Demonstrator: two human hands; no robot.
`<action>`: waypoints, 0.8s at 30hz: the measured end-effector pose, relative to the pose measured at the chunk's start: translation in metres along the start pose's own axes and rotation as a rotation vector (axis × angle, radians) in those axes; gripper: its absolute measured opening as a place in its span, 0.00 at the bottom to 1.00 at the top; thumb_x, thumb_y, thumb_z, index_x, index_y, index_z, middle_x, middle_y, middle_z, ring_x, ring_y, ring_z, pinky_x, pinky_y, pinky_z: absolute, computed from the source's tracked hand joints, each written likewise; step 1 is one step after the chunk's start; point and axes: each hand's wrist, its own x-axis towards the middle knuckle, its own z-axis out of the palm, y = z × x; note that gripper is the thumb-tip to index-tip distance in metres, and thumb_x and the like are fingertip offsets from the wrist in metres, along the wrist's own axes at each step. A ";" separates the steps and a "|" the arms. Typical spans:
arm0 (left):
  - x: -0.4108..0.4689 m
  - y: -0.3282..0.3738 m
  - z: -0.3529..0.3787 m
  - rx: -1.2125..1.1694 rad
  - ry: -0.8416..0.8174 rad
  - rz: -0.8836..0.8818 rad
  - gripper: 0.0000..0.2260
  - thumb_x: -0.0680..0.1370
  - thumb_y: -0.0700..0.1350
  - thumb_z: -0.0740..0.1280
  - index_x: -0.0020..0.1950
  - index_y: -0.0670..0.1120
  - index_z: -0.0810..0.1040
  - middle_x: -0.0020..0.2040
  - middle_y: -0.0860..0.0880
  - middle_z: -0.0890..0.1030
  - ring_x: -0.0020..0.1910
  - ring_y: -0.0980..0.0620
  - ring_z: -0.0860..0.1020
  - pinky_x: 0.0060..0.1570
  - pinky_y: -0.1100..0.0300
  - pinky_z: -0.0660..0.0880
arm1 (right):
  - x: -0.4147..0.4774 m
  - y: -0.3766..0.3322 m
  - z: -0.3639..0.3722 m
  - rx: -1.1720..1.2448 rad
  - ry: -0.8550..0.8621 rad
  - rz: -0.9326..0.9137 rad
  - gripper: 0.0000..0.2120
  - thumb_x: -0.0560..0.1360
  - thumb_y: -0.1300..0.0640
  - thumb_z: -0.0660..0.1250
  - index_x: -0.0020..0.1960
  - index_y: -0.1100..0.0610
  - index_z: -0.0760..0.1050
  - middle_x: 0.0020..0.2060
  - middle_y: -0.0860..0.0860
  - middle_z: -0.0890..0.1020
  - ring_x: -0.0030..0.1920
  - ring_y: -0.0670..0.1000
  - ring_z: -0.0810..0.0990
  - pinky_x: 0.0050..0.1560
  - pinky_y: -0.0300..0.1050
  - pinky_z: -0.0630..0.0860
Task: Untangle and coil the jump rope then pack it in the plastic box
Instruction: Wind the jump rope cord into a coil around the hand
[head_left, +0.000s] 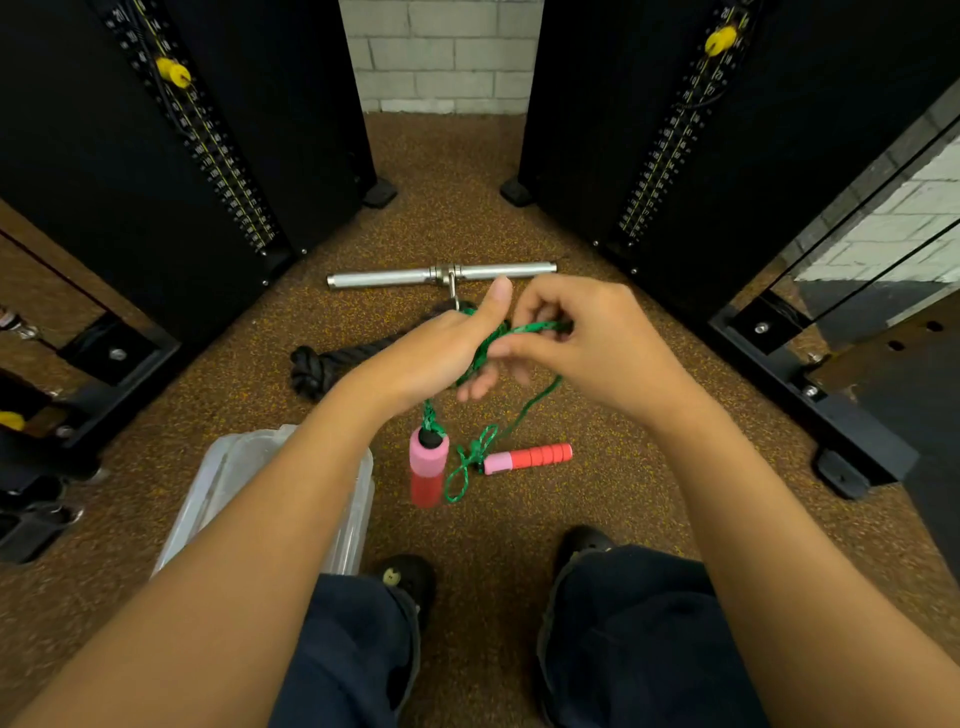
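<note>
A green jump rope (535, 402) with pink-and-red foam handles runs between both hands. My left hand (447, 353) holds loops of the rope wound around its palm, thumb up. My right hand (566, 332) pinches the rope just beside the left thumb. One handle (428, 470) dangles upright below my left hand. The other handle (530, 458) lies on the floor, with a small tangle of rope (470, 460) next to it. The clear plastic box (358, 499) sits on the floor at lower left, partly hidden by my left forearm.
A steel cable-machine bar (395, 277) and a black knotted rope (311, 371) lie on the speckled rubber floor beyond my hands. Black weight stacks (171, 156) (675, 145) rise on both sides. My shoes (410, 577) and knees fill the bottom of the view.
</note>
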 end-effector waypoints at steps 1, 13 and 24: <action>0.000 0.000 -0.001 -0.035 -0.072 -0.008 0.41 0.71 0.69 0.41 0.34 0.38 0.79 0.21 0.51 0.69 0.23 0.55 0.68 0.43 0.59 0.69 | 0.000 0.001 -0.004 0.047 0.031 0.008 0.11 0.66 0.51 0.75 0.39 0.57 0.77 0.30 0.42 0.75 0.31 0.39 0.73 0.35 0.29 0.67; 0.002 0.001 -0.005 -0.964 -0.397 0.204 0.22 0.76 0.52 0.56 0.31 0.42 0.81 0.16 0.55 0.65 0.17 0.59 0.62 0.24 0.65 0.64 | 0.003 0.017 0.006 0.147 -0.021 0.080 0.07 0.77 0.51 0.62 0.42 0.48 0.77 0.37 0.54 0.82 0.37 0.47 0.76 0.42 0.41 0.72; 0.007 -0.006 -0.019 -1.325 0.100 0.236 0.17 0.79 0.46 0.53 0.62 0.41 0.73 0.28 0.53 0.67 0.27 0.57 0.65 0.34 0.64 0.67 | -0.002 0.008 0.025 -0.052 -0.298 0.051 0.08 0.79 0.55 0.58 0.54 0.55 0.73 0.31 0.42 0.72 0.34 0.45 0.72 0.35 0.41 0.65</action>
